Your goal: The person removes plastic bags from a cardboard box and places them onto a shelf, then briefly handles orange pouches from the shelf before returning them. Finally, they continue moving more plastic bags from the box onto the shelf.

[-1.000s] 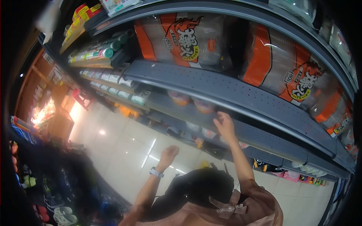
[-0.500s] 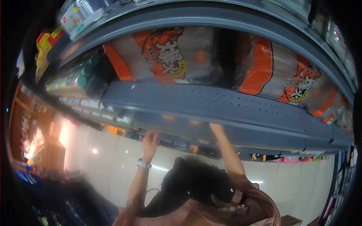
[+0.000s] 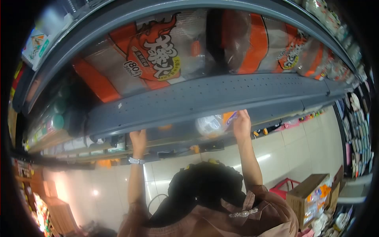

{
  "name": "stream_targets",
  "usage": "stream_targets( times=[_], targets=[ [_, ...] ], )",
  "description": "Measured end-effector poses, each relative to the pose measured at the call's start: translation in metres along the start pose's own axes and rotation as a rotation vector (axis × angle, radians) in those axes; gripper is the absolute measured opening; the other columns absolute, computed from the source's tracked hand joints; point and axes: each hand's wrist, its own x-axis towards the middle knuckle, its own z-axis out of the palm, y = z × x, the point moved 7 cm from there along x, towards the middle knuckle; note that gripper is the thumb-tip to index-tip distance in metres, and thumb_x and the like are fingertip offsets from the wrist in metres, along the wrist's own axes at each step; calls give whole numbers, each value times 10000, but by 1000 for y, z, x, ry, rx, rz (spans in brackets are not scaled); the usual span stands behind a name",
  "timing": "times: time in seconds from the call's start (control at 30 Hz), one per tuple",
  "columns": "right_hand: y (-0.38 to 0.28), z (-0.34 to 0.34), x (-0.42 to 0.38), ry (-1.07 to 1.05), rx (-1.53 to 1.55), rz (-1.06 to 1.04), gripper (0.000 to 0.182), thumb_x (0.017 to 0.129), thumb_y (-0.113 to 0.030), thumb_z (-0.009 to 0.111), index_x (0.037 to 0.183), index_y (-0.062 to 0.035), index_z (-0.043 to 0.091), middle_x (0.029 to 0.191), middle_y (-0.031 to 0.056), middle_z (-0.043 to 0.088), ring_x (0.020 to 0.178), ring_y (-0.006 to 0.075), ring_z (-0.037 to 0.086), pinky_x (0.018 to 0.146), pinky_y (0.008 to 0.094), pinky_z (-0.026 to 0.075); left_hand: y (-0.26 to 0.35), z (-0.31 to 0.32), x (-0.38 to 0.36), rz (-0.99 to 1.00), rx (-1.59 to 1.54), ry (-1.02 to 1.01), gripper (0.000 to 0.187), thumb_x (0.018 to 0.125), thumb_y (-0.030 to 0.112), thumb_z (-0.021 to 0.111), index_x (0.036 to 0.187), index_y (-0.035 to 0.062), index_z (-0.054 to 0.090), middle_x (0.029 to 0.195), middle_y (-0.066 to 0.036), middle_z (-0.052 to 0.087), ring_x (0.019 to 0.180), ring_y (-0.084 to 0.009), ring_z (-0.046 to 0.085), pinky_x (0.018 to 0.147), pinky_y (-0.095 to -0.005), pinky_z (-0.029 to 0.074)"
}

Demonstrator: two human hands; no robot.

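Observation:
My right hand (image 3: 242,127) is raised beneath the front edge of a grey shelf (image 3: 189,106), its fingers closed at the side of a clear plastic pack (image 3: 210,125) with white contents and an orange end. The shelf edge cuts off the top of that pack. Farther left, my left hand (image 3: 137,141) reaches up to the same edge, a pale band on its wrist; its fingertips are hidden behind the shelf. On the shelf lie large clear bags with orange print (image 3: 152,55), and another orange-striped bag (image 3: 256,43) sits to their right.
Green-capped bottles (image 3: 55,122) stand at the shelf's left end. An open cardboard box (image 3: 306,197) with orange and white packs is on the floor at right, beside a red basket (image 3: 285,186). Hanging goods (image 3: 357,130) line the far right.
My view has turned and moved closer to the shelf. My left hand has risen to the shelf edge. The white and orange pack has come into sight beside my right hand.

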Motion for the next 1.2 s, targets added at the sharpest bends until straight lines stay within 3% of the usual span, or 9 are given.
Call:
stream_targets(
  times=[0.07, 0.2, 0.33, 0.37, 0.47, 0.53, 0.67, 1.0, 1.2],
  targets=[
    [5, -20, -9, 6, 47, 12, 101, 898, -163, 558, 964, -87, 546, 993, 20, 599, 949, 138, 529, 876, 300, 376, -17, 2, 13, 26, 88, -24, 233, 842, 68, 586, 1031, -68, 599, 1038, -165, 632, 996, -257, 573, 911, -355, 412],
    [3, -34, -50, 38, 110, 6, 87, 905, -169, 547, 940, -90, 544, 981, 20, 604, 952, 146, 535, 884, 303, 382, 5, 11, 19, 199, 180, -26, 248, 859, 74, 557, 1058, -73, 585, 1083, -188, 618, 1004, -299, 570, 913, -384, 411],
    [-8, -41, -93, 126, 159, -79, 101, 911, -163, 534, 964, -78, 548, 986, 26, 604, 961, 150, 538, 897, 313, 382, -46, 16, 38, 187, 217, -38, 282, 877, 83, 535, 1109, -76, 562, 1140, -219, 590, 1068, -324, 538, 943, -400, 385],
    [-12, -46, -104, 135, 168, -112, 109, 910, -162, 534, 973, -74, 548, 987, 27, 603, 963, 151, 539, 902, 314, 382, -63, 18, 45, 236, 164, -17, 303, 865, 66, 608, 1133, -66, 554, 1160, -148, 594, 1051, -247, 542, 944, -329, 401],
    [-15, -60, -131, 186, 262, -129, 112, 907, -152, 537, 972, -62, 550, 991, 31, 603, 969, 157, 540, 910, 308, 383, -20, 37, 29, 267, 230, -106, 240, 885, 83, 593, 1070, -69, 590, 1093, -149, 623, 999, -225, 565, 885, -316, 438],
    [-17, -75, -147, 222, 282, -163, 113, 906, -148, 539, 970, -56, 549, 990, 31, 602, 973, 159, 540, 915, 304, 383, -4, 50, 23, 383, -120, -122, 215, 913, 118, 568, 999, -73, 618, 938, -127, 653, 843, -165, 594, 749, -287, 474],
    [-31, -91, -174, 262, 293, -222, 110, 904, -139, 539, 966, -49, 548, 988, 35, 597, 984, 163, 536, 922, 296, 379, 69, 79, -18, 348, -37, -314, 242, 951, 182, 525, 972, -43, 611, 680, -28, 594, 594, -73, 525, 565, -238, 427],
    [-91, -150, -248, 288, 242, -314, 106, 894, -128, 561, 955, -42, 569, 977, 45, 608, 931, 146, 531, 894, 281, 381, 148, 157, -151, 131, -300, -648, 170, 919, 142, 520, 916, 0, 613, 666, 16, 560, 574, -47, 488, 509, -230, 392],
    [-157, -207, -337, 400, -99, -436, 77, 891, -112, 578, 907, -38, 586, 909, 41, 626, 889, 116, 548, 863, 272, 395, 184, 210, -250, 68, -411, -810, 187, 937, 175, 510, 992, 30, 615, 734, 53, 544, 589, -22, 431, 516, -208, 345]
  ],
)
